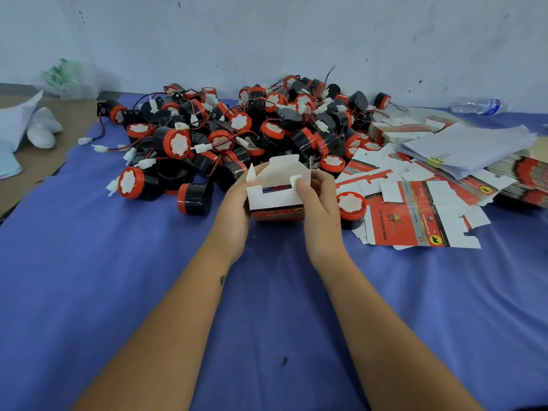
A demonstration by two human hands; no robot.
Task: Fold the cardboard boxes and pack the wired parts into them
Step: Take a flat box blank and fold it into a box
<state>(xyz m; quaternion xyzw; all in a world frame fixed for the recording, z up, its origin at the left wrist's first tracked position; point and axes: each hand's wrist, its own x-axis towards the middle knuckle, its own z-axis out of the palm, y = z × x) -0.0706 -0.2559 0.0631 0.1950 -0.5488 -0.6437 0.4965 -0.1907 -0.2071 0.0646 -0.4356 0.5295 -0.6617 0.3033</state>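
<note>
Here both hands, left hand (234,203) and right hand (318,209), clasp the box (275,200); piled parts (237,129) probably crowd behind.

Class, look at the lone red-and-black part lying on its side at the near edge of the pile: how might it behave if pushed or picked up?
The part is a short cylinder lying on its curved side, so a push would probably roll it across the cloth. Its plastic body looks rigid, so it should not flex. If wired like its neighbours, a lead might trail or snag.
</note>
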